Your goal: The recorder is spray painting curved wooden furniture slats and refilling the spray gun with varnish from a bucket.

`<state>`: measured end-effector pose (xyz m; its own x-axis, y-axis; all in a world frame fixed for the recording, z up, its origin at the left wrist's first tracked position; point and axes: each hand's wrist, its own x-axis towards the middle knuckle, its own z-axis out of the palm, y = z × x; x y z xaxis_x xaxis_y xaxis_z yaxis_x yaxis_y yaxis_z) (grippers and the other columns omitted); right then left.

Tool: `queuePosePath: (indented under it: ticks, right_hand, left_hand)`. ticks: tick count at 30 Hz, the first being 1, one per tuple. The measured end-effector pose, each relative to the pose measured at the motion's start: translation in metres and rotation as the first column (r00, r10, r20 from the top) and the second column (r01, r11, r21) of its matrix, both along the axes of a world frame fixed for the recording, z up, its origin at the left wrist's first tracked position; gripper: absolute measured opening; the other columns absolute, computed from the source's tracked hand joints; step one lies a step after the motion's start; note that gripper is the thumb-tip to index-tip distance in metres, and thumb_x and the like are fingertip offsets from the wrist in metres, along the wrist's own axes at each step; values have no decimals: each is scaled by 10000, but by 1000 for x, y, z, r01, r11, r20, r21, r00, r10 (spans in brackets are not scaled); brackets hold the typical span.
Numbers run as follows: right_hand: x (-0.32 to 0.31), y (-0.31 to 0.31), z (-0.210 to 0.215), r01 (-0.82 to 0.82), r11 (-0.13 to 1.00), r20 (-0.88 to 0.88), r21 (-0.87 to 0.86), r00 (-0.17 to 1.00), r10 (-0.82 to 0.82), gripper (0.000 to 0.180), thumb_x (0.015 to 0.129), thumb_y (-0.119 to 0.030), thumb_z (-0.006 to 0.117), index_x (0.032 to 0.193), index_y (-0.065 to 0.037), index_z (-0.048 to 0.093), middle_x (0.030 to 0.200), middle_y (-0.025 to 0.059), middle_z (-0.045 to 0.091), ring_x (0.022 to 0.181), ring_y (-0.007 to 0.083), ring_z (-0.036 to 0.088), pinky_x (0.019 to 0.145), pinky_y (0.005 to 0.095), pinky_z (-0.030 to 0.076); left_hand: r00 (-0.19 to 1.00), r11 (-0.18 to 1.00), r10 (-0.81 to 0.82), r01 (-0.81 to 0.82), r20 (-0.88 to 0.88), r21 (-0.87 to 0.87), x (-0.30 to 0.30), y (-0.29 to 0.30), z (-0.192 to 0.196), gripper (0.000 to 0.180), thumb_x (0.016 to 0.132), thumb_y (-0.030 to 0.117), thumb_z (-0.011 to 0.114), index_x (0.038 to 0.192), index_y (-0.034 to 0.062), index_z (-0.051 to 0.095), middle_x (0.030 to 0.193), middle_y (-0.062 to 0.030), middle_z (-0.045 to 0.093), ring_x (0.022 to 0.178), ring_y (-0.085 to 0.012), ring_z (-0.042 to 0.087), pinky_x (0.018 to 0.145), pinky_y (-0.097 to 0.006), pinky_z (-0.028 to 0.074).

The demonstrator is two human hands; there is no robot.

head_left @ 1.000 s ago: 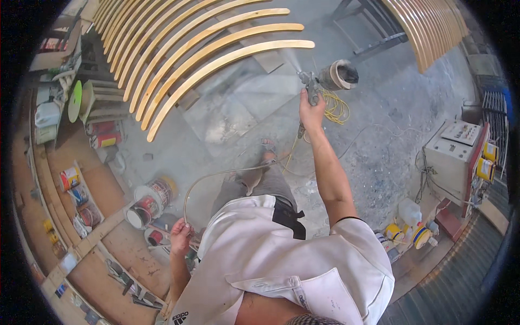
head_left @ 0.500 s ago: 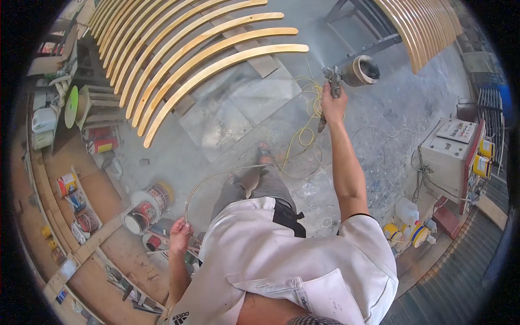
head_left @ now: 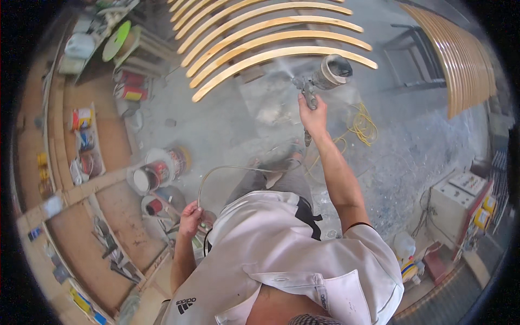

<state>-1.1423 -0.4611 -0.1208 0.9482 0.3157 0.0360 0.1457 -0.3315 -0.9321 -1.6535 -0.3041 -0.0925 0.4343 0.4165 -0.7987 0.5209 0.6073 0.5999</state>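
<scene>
My right hand [head_left: 313, 115] is stretched out ahead and grips a metal spray gun [head_left: 320, 80] with a round cup on top. A fine mist leaves its nozzle toward the nearest of several curved wooden slats [head_left: 281, 54] laid side by side on the concrete floor. My left hand [head_left: 190, 218] is low at my side, closed around the thin air hose [head_left: 227, 170], which loops over the floor up to the gun. My white shirt hides my lower body.
Paint cans and tins [head_left: 154, 174] crowd the floor at the left beside wooden shelving [head_left: 81, 141]. A yellow cord [head_left: 362, 125] lies coiled to the right of the gun. More curved slats [head_left: 460, 59] lean at the far right, above a beige machine box [head_left: 455, 201].
My right arm has swung the spray gun from the slats' right ends leftward, now over the nearest slat. The left hand has stayed on the hose.
</scene>
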Motion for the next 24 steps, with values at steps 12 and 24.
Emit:
queuePosePath:
  ticks: [12,24]
  right_hand:
    - [-149,120,-64,-343,939,-25,-32,939,343,317,829,-229,696,1018,22,648,807,244,652,793,425,632,709,408,501]
    - [-101,31,-49,-198,972,-41,127,978,204,266,853,-181,687,998,39,649,831,152,704,743,206,665,690,345,503]
  left_hand:
    - [952,956,290,-293,-95,-11,-108,-5,11,170,920,38,554,1039,115,649,833,17,641,745,-114,612,689,-287,527]
    - [985,989,102,-86,-137,122,-91,-29,-28,256,878,32,586,1116,73,668,812,-6,657,702,-108,610,611,-254,458]
